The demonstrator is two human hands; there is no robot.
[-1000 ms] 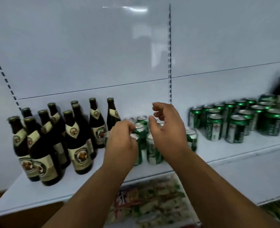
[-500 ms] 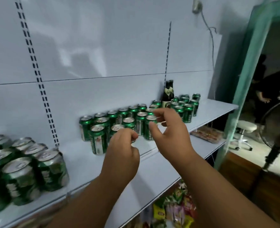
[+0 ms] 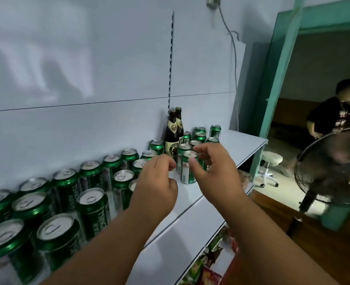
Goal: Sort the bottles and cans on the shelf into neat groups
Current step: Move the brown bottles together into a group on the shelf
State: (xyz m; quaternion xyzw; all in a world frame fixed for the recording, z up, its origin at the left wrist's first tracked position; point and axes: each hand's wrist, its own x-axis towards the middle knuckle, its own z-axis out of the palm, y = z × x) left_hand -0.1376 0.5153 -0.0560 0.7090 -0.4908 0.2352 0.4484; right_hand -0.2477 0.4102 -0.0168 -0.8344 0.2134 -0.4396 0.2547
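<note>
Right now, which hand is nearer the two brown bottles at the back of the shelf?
Right. The right hand is just in front of the brown bottles, reaching around a green can. The left hand sits lower and further left.

White panelled back wall (image 3: 87, 58) with slotted upright (image 3: 171, 58). Grey cable (image 3: 235, 58) hangs right of the upright. Right of the cable: teal door frame (image 3: 277, 79). Through the frame: white stool (image 3: 270, 161), black standing fan (image 3: 330, 165), seated person (image 3: 334, 118), pale floor.

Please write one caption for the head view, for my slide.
Both hands, left hand and right hand, reach toward green cans beside two brown bottles on a white shelf.
</note>
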